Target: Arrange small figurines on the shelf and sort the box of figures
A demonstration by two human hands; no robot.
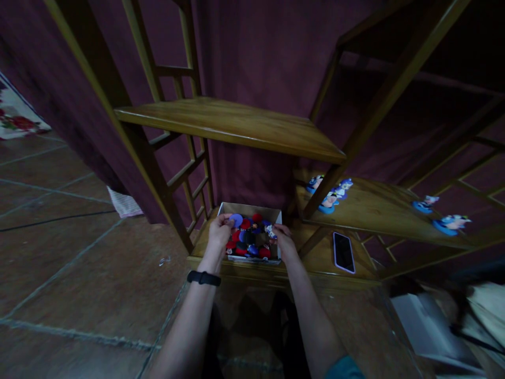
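View from above of 2 bare arms reaching into a small cardboard box [249, 208] on the lowest wooden shelf [323, 259] of a wooden rack. The box is filled with red, blue and dark round pieces [249, 239]. The left hand [221, 230], with a black band [203, 278] on its wrist, curls its fingers around a light blue disc [236, 220] at the box's left side. The right hand [283, 239] pinches a small white and blue piece [270, 231] at the box's right edge. A phone [343, 252] lies face up on the same shelf, to the right. Small blue and white figurines [330, 190] stand on the shelf above, with 2 more [442, 215] farther right
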